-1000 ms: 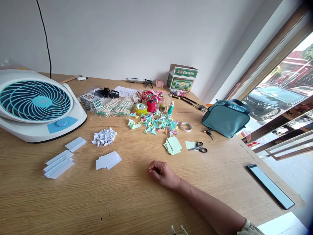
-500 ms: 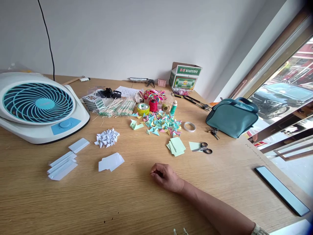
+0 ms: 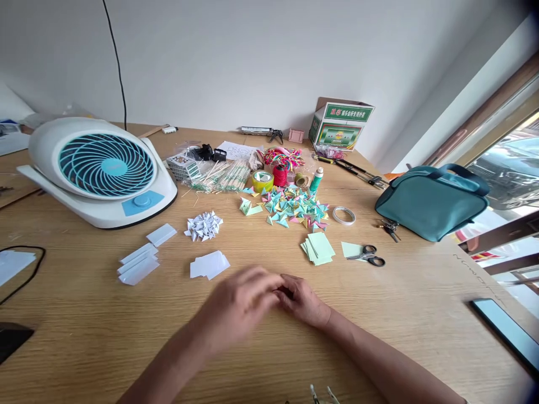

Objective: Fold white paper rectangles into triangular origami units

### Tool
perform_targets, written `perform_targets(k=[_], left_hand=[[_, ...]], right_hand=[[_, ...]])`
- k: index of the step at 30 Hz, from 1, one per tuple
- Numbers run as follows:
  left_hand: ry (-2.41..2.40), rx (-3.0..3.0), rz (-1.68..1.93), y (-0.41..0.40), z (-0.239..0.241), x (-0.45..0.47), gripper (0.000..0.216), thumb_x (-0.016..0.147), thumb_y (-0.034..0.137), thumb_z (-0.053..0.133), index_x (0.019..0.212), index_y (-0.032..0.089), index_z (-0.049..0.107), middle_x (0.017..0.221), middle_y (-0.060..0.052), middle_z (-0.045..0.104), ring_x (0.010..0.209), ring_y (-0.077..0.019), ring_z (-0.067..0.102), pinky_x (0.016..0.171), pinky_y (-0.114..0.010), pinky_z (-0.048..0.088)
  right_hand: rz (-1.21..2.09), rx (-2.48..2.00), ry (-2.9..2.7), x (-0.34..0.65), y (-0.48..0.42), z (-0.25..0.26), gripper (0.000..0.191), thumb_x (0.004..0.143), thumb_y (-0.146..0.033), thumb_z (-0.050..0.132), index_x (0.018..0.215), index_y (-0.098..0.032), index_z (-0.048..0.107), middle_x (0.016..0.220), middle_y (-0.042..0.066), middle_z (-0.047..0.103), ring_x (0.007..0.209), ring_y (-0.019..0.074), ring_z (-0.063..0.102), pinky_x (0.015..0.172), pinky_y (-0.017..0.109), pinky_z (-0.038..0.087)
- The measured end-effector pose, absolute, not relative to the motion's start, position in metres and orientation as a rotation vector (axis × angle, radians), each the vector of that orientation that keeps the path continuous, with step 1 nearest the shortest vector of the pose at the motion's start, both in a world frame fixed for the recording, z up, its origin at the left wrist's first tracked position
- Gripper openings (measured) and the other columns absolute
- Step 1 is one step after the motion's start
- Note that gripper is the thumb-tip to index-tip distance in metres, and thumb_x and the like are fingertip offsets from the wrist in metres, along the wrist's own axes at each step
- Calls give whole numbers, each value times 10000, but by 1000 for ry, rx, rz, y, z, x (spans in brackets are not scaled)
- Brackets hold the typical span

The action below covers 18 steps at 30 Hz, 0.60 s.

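Observation:
My left hand (image 3: 244, 300) is smeared by motion, its fingertips reaching the fingers of my right hand, so its grip cannot be made out. Resting on the wooden table, my right hand (image 3: 305, 303) is loosely curled, and I see nothing in it. White paper slips (image 3: 209, 265) lie beyond the left hand, with a pile of folded white paper pieces (image 3: 204, 226) behind them. Past the right hand are a stack of pale green paper slips (image 3: 319, 248) and black-handled scissors (image 3: 370, 256) lying on another green slip. Folded coloured paper triangles (image 3: 295, 206) are heaped farther back.
A white fan (image 3: 105, 168) stands at the left, near bundles of white paper (image 3: 141, 264). Sticks (image 3: 231, 175), yellow tape (image 3: 262, 182) and a printed box (image 3: 340, 126) sit at the back. At the right are a teal bag (image 3: 433, 199), keys (image 3: 389, 229) and a phone (image 3: 505, 331).
My left hand has come into view from the lower left and met the right hand. The right hand stays curled on the table. The view has turned slightly left.

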<state>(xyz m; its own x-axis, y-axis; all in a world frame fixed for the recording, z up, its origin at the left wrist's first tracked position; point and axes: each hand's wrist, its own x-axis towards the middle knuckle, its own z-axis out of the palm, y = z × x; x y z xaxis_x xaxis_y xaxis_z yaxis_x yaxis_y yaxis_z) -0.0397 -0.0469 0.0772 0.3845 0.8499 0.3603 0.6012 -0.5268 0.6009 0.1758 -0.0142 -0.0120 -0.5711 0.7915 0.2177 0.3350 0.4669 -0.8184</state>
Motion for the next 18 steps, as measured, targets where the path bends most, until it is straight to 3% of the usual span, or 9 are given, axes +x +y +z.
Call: perform_targets(k=[5, 11, 18], left_hand=[[1949, 2477, 653, -27, 36, -113, 406, 897, 310, 526, 1287, 202, 545, 1176, -122, 603, 1048, -290, 548, 888, -423, 458], [2123, 2600, 346, -28, 9, -140, 267, 901, 254, 502, 1112, 239, 665, 1136, -73, 669, 944, -289, 562, 766, -416, 419], [2022, 2593, 531, -26, 1, -145, 259, 906, 262, 491, 1048, 228, 705, 1079, -58, 703, 902, -263, 594, 750, -405, 432]], right_hand=[[1014, -925, -2144, 177, -14, -15, 94, 880, -133, 498, 854, -188, 569, 796, 22, 609, 718, 124, 556, 654, 234, 425], [1022, -932, -2149, 177, -15, -13, 94, 889, -136, 493, 871, -193, 566, 809, 24, 616, 724, 124, 557, 657, 233, 425], [1007, -929, -2163, 177, -15, -12, 89, 893, -141, 495, 870, -191, 565, 808, 25, 615, 724, 125, 557, 656, 236, 426]])
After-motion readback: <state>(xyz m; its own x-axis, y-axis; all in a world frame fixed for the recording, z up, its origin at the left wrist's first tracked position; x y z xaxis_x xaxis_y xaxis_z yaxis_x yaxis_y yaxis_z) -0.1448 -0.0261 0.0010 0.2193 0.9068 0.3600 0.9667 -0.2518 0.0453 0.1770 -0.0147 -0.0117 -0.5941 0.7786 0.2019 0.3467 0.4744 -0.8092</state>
